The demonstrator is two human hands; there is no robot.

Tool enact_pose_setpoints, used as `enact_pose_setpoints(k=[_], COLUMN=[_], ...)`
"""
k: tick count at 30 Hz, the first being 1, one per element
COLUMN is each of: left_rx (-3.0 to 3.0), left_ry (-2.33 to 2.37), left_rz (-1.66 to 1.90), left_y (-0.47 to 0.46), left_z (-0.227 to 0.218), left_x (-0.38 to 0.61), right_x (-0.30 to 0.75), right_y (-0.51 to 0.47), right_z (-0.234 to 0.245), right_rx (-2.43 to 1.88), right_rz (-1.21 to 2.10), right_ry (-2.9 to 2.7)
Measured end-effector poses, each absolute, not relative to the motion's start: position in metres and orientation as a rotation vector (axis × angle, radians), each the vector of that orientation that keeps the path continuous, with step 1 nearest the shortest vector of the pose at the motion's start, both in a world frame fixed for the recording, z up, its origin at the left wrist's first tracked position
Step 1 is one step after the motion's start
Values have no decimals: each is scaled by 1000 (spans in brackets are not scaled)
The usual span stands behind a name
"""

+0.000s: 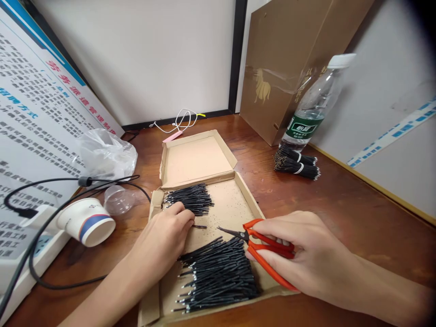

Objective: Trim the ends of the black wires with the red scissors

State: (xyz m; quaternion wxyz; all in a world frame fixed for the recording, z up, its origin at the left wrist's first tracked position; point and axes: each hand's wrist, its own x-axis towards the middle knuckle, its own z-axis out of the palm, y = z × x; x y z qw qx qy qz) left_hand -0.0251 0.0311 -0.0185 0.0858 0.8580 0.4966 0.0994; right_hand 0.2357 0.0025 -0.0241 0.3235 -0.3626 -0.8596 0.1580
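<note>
My right hand [306,254] grips red-handled scissors [269,243], their dark pointed blades reaching left over the lower pile. My left hand [173,229] is curled closed just below the upper pile. From its fingertips a short black wire [200,226] sticks out to the right, pointing toward the scissor tips but apart from them. Black wires lie in an open cardboard box [245,195]: a smaller upper pile [192,199] and a larger lower pile [221,274], with pale tips at its left ends. Small dark bits are scattered on the cardboard between them.
Banded bundles of black wires [296,164] lie by a water bottle [303,118] at right, before a brown carton [279,68]. At left are a tipped paper cup [88,222], a clear plastic cup [119,200], a plastic bag [109,154] and a black cable [32,263].
</note>
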Motion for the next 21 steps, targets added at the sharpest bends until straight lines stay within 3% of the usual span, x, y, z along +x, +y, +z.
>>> enact_pose_setpoints(k=[12,21], left_rx=[2483,2247], left_ry=[1353,1280], left_rz=[452,166], left_y=[21,7], left_z=[-19,-18], left_x=[-20,-12], right_x=[234,237], right_y=[5,4], right_z=[-23,-26], right_rx=[-959,-978], right_rz=[448,469], right_ry=[-2243,-2260])
